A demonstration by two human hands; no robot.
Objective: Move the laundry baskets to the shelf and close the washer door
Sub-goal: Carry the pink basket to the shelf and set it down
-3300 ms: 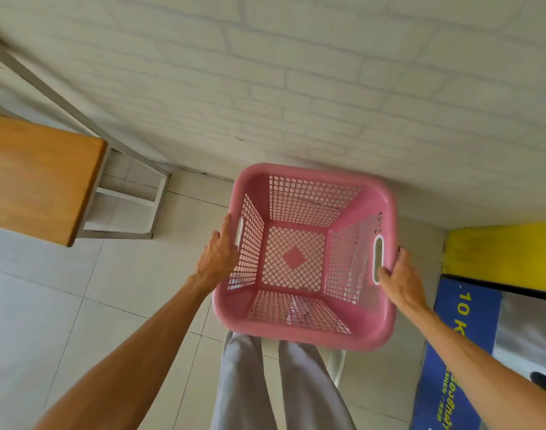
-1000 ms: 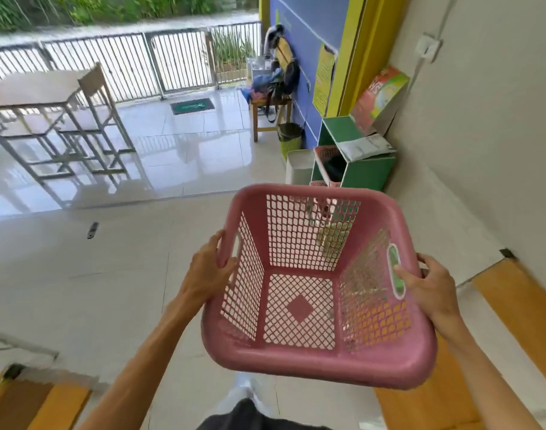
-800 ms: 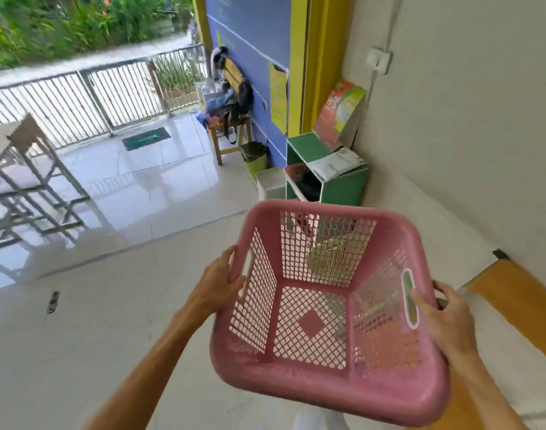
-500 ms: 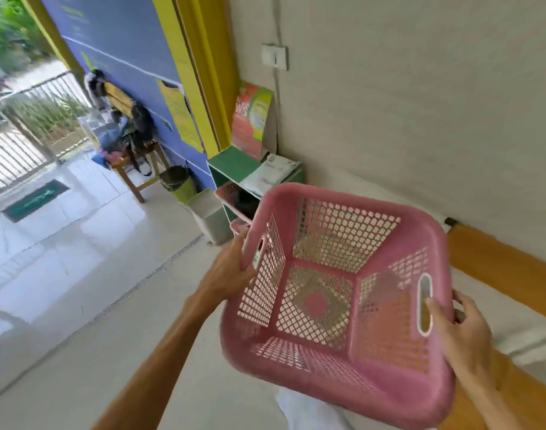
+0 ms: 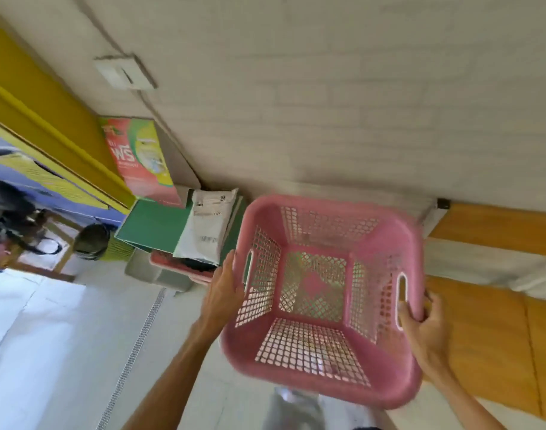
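Note:
I carry an empty pink laundry basket (image 5: 324,377) with mesh walls in front of me, tilted toward me. My left hand (image 5: 223,290) grips its left handle and my right hand (image 5: 422,327) grips its right handle. Just beyond the basket's left side stands a green shelf (image 5: 154,226) against the wall. A white plastic mailer (image 5: 208,226) lies on the shelf's top. Another pink basket (image 5: 178,265) sticks out of the shelf below, partly hidden. The washer is out of view.
A detergent poster (image 5: 138,156) leans on the wall over the shelf. A grey bin (image 5: 158,274) and a green bin (image 5: 95,242) stand left of the shelf. Orange bench planks (image 5: 488,330) run along the wall on the right. A tiled floor (image 5: 48,336) spreads left.
I have turned right and walked closer to the green shelf with the basket still in both hands. The shelf now sits right beside the basket's left edge.

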